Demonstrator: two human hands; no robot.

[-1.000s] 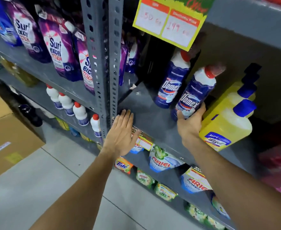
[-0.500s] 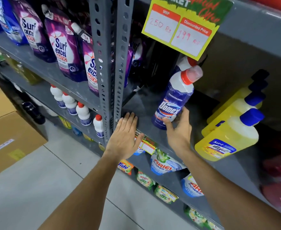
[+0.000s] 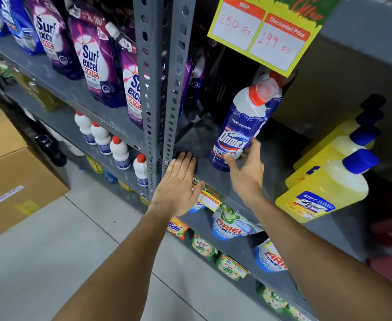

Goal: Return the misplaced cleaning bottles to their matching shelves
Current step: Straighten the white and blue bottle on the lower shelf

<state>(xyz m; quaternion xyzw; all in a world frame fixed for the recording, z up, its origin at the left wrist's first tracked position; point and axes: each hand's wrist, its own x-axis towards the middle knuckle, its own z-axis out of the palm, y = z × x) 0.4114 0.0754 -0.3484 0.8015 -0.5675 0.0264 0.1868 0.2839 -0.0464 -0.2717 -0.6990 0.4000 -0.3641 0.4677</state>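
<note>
While the right hand [image 3: 244, 172] curls thumb and fingers loosely around the lower body of the blue bottle [image 3: 239, 133], the bottle stands on the grey shelf [image 3: 280, 154], leaning slightly, its red cap [image 3: 258, 96] just under the yellow price card [image 3: 262, 31]. The fingers look slack rather than clamped, so whether the hand bears any weight cannot be told. The left hand [image 3: 178, 188] lies flat, fingers together and extended, pressed on the shelf's front edge beside the perforated upright [image 3: 160, 89], apparently as a brace. A row of yellow bottles [image 3: 329, 181] stands to the right, apart from the blue one. To do the step well, the base should be settled flat and the bottle brought upright before letting go, label outward. A second bottle appears behind it, and a knock against it could tip both.
</note>
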